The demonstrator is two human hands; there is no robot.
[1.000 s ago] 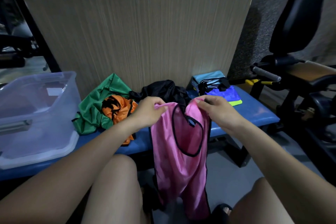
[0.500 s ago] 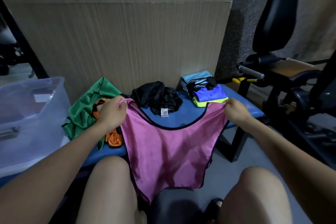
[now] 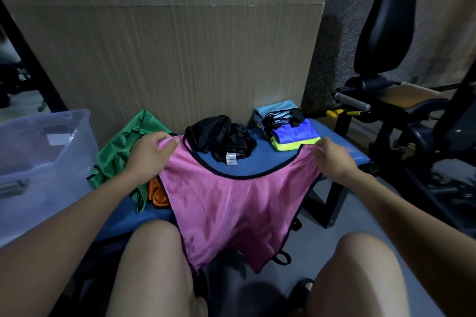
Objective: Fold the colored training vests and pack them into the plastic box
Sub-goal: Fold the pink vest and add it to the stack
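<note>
A pink vest with black trim is spread wide across the front edge of the blue bench, its lower part hanging down between my knees. My left hand grips its left shoulder strap. My right hand grips the right strap. A crumpled green vest and an orange vest lie under my left forearm. A black vest is bunched behind the pink one. A folded stack of light blue, blue and yellow vests sits at the bench's far right. The clear plastic box stands at the left.
A cardboard-coloured panel rises right behind the bench. Black gym machinery with a padded seat and a grey handle crowds the right side. Grey floor shows below the bench on the right.
My hands have pulled apart, stretching the pink vest from a narrow hanging bunch into a wide flat sheet, and laid its top edge onto the bench.
</note>
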